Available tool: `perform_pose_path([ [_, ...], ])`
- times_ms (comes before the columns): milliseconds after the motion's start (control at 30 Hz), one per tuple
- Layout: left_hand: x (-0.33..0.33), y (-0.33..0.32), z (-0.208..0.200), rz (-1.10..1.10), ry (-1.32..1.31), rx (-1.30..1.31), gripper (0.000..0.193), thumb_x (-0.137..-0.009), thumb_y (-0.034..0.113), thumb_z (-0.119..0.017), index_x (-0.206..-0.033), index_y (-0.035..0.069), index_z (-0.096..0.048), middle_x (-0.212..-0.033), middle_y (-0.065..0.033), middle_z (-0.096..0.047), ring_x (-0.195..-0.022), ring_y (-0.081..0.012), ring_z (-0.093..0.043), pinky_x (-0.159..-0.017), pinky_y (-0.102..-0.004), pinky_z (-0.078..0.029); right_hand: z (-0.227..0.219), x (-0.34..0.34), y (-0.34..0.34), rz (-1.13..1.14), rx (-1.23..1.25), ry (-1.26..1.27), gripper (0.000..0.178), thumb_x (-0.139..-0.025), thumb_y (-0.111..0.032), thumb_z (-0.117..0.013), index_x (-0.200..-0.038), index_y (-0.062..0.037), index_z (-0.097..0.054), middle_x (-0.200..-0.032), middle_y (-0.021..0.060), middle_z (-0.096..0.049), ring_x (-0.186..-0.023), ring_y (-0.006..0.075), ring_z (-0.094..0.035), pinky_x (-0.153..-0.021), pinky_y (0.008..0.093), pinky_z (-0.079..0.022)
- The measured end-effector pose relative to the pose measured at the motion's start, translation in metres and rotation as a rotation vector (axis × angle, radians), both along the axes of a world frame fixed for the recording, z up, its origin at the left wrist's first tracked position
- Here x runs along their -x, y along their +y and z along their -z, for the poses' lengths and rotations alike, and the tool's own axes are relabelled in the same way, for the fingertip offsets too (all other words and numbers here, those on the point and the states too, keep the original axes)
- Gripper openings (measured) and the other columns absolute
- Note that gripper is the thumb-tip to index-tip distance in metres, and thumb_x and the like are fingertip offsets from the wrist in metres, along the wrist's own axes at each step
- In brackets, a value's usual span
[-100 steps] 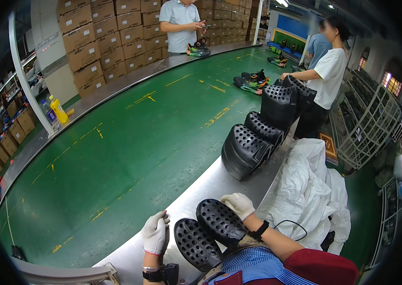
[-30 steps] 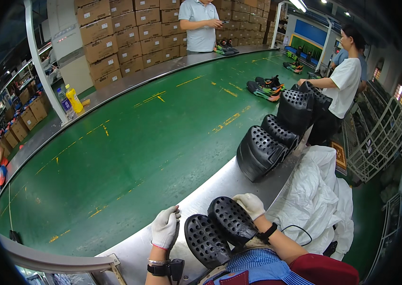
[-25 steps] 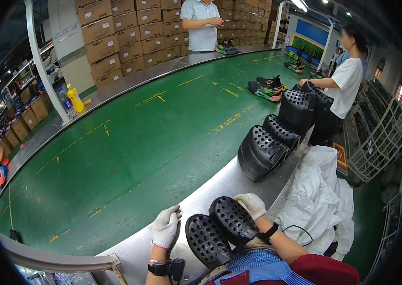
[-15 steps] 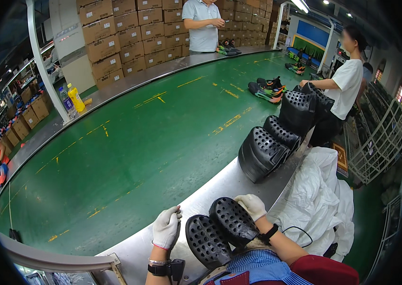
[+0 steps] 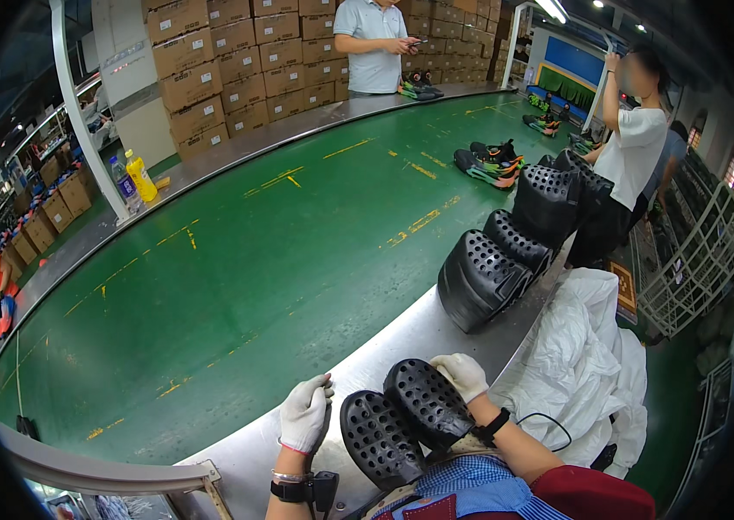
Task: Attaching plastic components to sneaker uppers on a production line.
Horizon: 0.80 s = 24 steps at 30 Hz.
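Note:
Two black perforated clogs stand side by side at the metal edge of the bench, against my blue checked clothing, toes pointing away. On their left, my left hand, in a white glove, rests on the bench edge with curled fingers and nothing visible in them. Beside the right clog's toe is my right hand, also gloved in white. It sits close against the clog, and its fingertips are partly hidden. Further right along the bench stand stacked black clogs.
A green conveyor belt curves across the front. Colourful sneakers sit on it near a person in white. White sheeting hangs at my right. Beyond the belt stand bottles, cartons and a person holding a phone.
The person in white has raised an arm away from the stacked clogs. Across the belt, the other person has shifted the phone slightly. My hands and the clogs are almost still.

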<state>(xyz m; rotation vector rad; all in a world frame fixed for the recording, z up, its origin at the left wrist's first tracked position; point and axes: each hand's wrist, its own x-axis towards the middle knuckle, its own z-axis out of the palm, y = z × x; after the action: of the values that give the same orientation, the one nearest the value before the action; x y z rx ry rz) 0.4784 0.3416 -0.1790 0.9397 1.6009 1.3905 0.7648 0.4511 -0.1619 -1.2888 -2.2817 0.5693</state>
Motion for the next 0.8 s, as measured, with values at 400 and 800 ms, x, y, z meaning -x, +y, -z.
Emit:
perform_pose_path([
  [400, 0.0004, 0.0006, 0.0045, 0.009, 0.002, -0.026, 0.030, -0.094, 0.007, -0.045, -0.111, 0.000, -0.069, -0.096, -0.0102, -0.069, -0.081, -0.0137, -0.066, -0.076, -0.0256, -0.052, 0.0093, -0.0031, 0.0020, 0.000, -0.009, -0.004, 0.017, -0.087, -0.019, -0.056, -0.087, -0.0093, -0.070, -0.077, 0.0170, -0.066, -0.077, 0.0375, -0.064, -0.070, 0.0478, -0.050],
  [800, 0.0007, 0.0009, 0.0031, 0.008, 0.050, -0.004, 0.031, -0.094, 0.008, -0.045, -0.111, 0.000, -0.069, -0.096, -0.0105, -0.070, -0.082, -0.0145, -0.067, -0.077, -0.0267, -0.053, 0.0084, -0.0030, 0.0023, -0.003, -0.010, -0.011, 0.017, -0.087, -0.018, -0.056, -0.086, -0.0085, -0.070, -0.077, 0.0174, -0.066, -0.077, 0.0375, -0.064, -0.070, 0.0479, -0.050],
])
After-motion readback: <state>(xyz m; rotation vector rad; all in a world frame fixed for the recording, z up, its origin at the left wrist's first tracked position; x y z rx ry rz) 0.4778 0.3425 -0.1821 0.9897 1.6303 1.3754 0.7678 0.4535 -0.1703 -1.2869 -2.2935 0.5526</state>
